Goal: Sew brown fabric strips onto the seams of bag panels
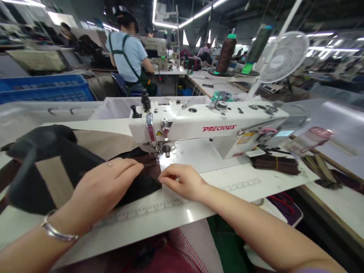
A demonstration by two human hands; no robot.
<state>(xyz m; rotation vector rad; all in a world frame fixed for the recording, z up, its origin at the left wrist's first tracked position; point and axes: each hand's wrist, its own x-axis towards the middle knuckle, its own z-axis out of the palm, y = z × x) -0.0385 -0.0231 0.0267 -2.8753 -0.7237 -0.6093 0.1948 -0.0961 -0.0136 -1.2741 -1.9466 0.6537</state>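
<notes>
1. Although no stitch line can be made out, the dark fabric [143, 186] lies at the needle end [163, 148] of the sewing machine [182, 125], with its bulk heaped to the machine's left.
2. The left hand [105, 185] is in front and to the left of the machine's needle, palm down, fingers nearly straight and close together, resting on the fabric without gripping it.
3. The right hand [182, 181] is just in front of the needle, thumb and fingertips drawn together; they seem to pinch the fabric's edge.
4. Done, by the look of it: the fabric is in place at the machine. A beige strip [54, 179] lies across the heap; whether it is sewn on, I cannot tell.
5. Left: the seam seems unfinished, though how much remains is unclear.
6. Dark brown strips [275, 163] sit banded near the machine's right end, apart from both hands.
</notes>
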